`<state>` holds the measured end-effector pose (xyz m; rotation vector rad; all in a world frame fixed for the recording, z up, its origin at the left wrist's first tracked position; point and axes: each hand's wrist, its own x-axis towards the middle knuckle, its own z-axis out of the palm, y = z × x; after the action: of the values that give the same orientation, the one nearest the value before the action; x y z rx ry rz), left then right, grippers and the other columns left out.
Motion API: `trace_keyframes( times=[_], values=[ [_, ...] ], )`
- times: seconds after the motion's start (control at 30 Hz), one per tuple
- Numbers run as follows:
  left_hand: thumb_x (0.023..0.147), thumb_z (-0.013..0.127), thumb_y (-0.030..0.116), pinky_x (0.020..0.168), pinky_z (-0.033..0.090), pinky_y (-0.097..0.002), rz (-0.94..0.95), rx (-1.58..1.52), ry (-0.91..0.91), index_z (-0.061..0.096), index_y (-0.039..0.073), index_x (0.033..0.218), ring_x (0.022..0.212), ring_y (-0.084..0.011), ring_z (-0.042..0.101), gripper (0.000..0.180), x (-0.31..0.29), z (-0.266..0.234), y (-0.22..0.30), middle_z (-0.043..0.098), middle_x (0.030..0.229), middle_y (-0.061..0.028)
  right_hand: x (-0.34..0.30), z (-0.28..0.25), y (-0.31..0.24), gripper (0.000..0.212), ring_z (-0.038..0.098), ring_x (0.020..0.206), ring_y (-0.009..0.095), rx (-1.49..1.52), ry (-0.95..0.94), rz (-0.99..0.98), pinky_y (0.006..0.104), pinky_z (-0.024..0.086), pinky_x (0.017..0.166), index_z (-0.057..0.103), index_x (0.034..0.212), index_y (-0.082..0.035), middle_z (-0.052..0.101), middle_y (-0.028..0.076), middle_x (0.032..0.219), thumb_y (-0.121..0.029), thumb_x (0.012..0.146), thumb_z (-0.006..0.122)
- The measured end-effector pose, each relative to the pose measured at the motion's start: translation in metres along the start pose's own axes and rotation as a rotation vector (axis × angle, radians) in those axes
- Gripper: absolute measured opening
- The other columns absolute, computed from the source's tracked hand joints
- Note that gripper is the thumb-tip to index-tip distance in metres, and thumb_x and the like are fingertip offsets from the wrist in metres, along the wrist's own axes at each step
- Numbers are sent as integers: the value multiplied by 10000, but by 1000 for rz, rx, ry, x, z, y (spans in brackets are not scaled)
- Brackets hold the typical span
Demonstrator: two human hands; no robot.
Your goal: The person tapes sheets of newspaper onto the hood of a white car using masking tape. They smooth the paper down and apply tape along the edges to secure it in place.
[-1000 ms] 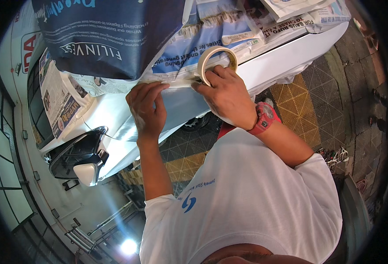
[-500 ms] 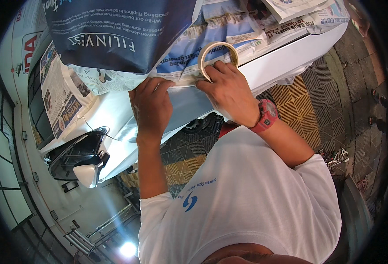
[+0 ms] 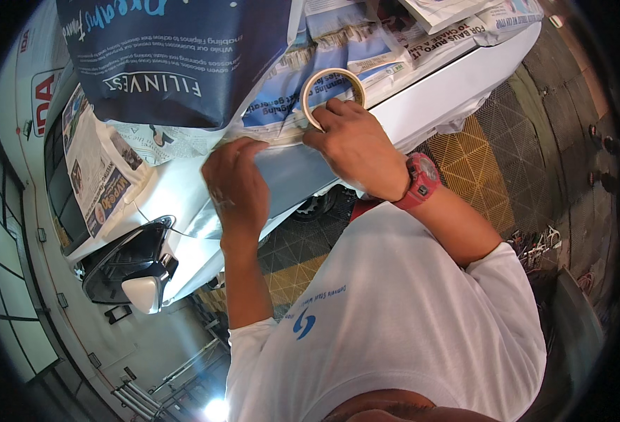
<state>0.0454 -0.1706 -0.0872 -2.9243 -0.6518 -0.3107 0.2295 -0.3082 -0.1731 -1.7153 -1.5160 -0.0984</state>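
Note:
My right hand (image 3: pixel 359 151), wearing a red watch (image 3: pixel 422 181), is closed round the lower side of a roll of masking tape (image 3: pixel 305 98). The roll stands on edge over newspaper (image 3: pixel 271 116) on a white car panel (image 3: pixel 422 98). To its left, my left hand (image 3: pixel 240 186) has its fingers bent together at the paper's lower edge. What lies under those fingertips is hidden. Between my hands a pale strip of tape (image 3: pixel 287 141) runs along the paper edge. A large dark blue printed sheet (image 3: pixel 176 56) covers the panel above my left hand.
At the left are the car's side mirror (image 3: pixel 143 290) and more newspaper (image 3: pixel 102 158) taped on. Below the panel a dark wheel (image 3: pixel 317 204) shows. Black and yellow floor tiles (image 3: pixel 472 162) lie to the right, with a tangle of cables (image 3: pixel 535 246) beyond.
My view has shifted slightly, so the car sits a bit lower and left. My left hand has drawn down a little from the paper edge. My right hand keeps the tape roll.

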Motion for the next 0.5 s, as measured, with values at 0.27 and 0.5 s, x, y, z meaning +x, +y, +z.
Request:
trace_keyframes(
  times=[0.27, 0.5],
  values=[
    [936, 645, -48, 1123, 428, -489, 102, -177, -29, 747, 125, 1304, 1260, -298, 623, 420, -4, 19, 0, 700, 1294, -58, 0, 3, 0, 203, 669, 1068, 294, -4, -12, 31, 418, 554, 935, 830, 1009, -107, 708, 96, 1023, -117, 849, 706],
    [961, 625, -54, 1130, 402, -478, 78, -169, -58, 754, 142, 1333, 1244, -295, 615, 440, -3, 18, 0, 696, 1282, -71, 1, 3, -2, 227, 664, 1048, 295, -39, 40, 46, 409, 548, 916, 833, 1035, -125, 695, 94, 1012, -117, 848, 706]
  ],
)
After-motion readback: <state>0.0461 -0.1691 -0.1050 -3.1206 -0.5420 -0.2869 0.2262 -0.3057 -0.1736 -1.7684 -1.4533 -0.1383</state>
